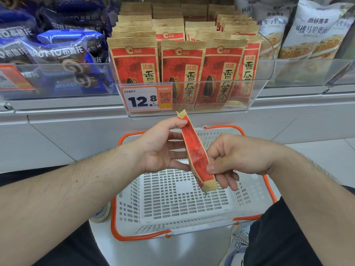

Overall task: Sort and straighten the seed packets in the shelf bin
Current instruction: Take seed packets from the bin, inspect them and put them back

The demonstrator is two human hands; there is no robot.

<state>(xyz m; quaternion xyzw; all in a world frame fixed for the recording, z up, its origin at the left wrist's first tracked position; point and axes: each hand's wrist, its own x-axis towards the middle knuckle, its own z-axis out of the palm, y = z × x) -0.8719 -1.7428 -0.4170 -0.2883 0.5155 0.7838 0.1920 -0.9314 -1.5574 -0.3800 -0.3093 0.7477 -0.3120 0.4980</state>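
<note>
A clear plastic shelf bin (257, 96) holds several red and tan seed packets (182, 68) standing upright in rows, the rightmost front one leaning. One more seed packet (196, 148) is held edge-on below the bin, above a basket. My left hand (163, 146) pinches its upper end between thumb and fingers. My right hand (228, 160) grips its lower end, thumb on the near face.
A white basket (172, 200) with orange handles sits on the floor under my hands. Blue bread packs (63, 52) fill the bin at left, white bread packs (315, 31) the one at right. A price tag (142, 98) reads 12.8. My knees flank the basket.
</note>
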